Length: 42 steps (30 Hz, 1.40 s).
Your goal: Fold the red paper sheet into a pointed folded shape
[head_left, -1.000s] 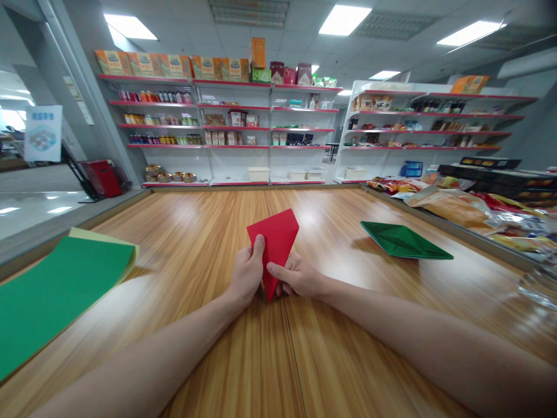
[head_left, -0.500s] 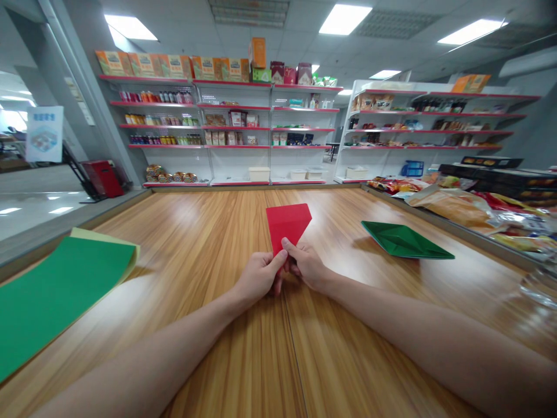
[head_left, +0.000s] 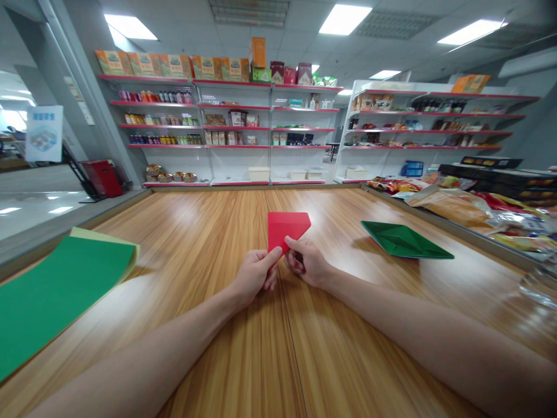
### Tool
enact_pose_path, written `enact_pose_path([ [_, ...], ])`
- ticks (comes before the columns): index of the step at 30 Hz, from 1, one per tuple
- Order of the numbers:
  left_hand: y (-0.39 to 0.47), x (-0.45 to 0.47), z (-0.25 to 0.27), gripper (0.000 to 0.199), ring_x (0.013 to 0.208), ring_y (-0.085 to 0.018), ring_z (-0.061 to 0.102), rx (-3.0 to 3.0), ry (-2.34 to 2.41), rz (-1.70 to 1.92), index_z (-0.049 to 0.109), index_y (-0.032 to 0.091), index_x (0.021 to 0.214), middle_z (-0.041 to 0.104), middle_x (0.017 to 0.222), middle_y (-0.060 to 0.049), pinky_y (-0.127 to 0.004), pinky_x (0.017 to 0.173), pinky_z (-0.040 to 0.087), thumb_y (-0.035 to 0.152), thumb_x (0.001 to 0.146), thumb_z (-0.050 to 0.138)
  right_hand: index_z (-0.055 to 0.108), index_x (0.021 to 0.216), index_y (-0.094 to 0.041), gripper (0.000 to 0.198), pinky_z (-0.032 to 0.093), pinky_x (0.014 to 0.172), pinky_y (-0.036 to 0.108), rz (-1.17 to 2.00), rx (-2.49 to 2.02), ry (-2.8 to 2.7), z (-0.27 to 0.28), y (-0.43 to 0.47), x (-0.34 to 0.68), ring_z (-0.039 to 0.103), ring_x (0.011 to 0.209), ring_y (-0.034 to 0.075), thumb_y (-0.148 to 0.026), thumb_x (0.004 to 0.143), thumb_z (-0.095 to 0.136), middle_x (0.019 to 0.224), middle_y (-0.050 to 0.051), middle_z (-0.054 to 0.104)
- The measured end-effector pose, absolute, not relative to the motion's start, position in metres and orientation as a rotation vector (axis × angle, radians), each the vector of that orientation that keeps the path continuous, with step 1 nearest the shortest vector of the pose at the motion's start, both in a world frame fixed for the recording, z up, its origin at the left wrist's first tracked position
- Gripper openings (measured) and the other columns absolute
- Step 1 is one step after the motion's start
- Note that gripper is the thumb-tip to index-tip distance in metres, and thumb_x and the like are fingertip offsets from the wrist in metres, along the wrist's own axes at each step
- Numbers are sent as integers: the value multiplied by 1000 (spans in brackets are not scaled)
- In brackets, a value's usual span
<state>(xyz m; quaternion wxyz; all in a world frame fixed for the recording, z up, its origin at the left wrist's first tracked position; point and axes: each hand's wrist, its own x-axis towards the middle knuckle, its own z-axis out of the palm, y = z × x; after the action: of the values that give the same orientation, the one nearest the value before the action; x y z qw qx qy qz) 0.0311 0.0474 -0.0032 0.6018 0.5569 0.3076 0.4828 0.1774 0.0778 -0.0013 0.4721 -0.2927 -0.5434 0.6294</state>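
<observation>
A piece of folded red paper is held up over the middle of the table, its right side cut by a slanted edge. My left hand pinches its lower left corner, thumb on top. With thumb and curled fingers, my right hand grips the lower right edge. The two hands are close together but apart, and the fingers beneath the paper are partly hidden. To the right lies a folded green paper shape with raised creases and pointed ends.
Sheets of green paper with a pale yellow one beneath lie at the left on the wooden table. Snack packets and black boxes line the right side. A clear plastic object sits at the right edge. Stocked shelves stand behind.
The red paper has tilted and sunk slightly toward me. My hands have drawn a little apart, the left thumb sliding left along the paper's lower edge.
</observation>
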Motion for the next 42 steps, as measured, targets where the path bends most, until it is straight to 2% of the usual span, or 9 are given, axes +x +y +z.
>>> enact_pose_path([
  [5, 47, 30, -1, 42, 27, -7, 33, 1262, 697, 1128, 41, 21, 48, 38, 29, 6, -22, 36, 30, 44, 78, 58, 52, 47, -16, 34, 16, 35, 22, 1576, -713, -1298, -2, 78, 178, 31, 31, 7, -39, 71, 55, 36, -5, 36],
  [11, 45, 28, 1, 37, 28, -9, 35, 1271, 682, 1116, 42, 21, 45, 37, 29, 5, -23, 38, 30, 38, 76, 55, 54, 48, -15, 29, 16, 35, 22, 1546, -712, -1324, -5, 79, 179, 32, 31, 8, -36, 69, 53, 35, -4, 38],
  [15, 44, 29, 3, 41, 30, -8, 38, 1302, 702, 1093, 47, 19, 43, 43, 31, 2, -22, 39, 30, 40, 76, 57, 52, 44, -16, 30, 17, 35, 22, 1486, -706, -1381, -3, 77, 179, 31, 31, 8, -32, 69, 50, 32, -4, 37],
  [20, 47, 31, 1, 44, 30, -9, 43, 1268, 752, 1116, 57, 14, 54, 54, 41, -1, -20, 33, 29, 52, 78, 58, 52, 39, -15, 31, 19, 33, 21, 1403, -719, -1534, -2, 69, 176, 32, 29, 7, -25, 68, 50, 31, -3, 41],
  [26, 53, 30, -5, 46, 29, -10, 46, 1223, 747, 1186, 55, 15, 57, 53, 40, 1, -20, 31, 37, 56, 78, 59, 55, 43, -14, 30, 20, 33, 20, 1361, -728, -1642, -1, 63, 174, 38, 30, 7, -29, 69, 53, 40, 1, 54],
  [32, 52, 28, -4, 41, 28, -9, 44, 1225, 762, 1208, 55, 14, 60, 55, 39, 0, -19, 30, 35, 50, 81, 59, 54, 47, -16, 32, 23, 32, 20, 1289, -771, -1563, -4, 68, 174, 35, 29, 7, -34, 72, 50, 32, -4, 42],
  [38, 52, 28, -4, 38, 29, -10, 43, 1213, 793, 1209, 55, 15, 64, 54, 39, 1, -20, 31, 36, 50, 78, 61, 53, 42, -14, 28, 20, 34, 20, 1203, -801, -1619, -5, 69, 177, 33, 31, 6, -23, 69, 54, 32, -4, 41],
  [42, 53, 27, -5, 39, 28, -9, 41, 1206, 815, 1209, 54, 15, 64, 54, 37, 1, -19, 29, 33, 51, 77, 61, 53, 43, -15, 31, 20, 33, 21, 1221, -793, -1593, -3, 70, 178, 35, 30, 7, -31, 70, 54, 34, -3, 43],
])
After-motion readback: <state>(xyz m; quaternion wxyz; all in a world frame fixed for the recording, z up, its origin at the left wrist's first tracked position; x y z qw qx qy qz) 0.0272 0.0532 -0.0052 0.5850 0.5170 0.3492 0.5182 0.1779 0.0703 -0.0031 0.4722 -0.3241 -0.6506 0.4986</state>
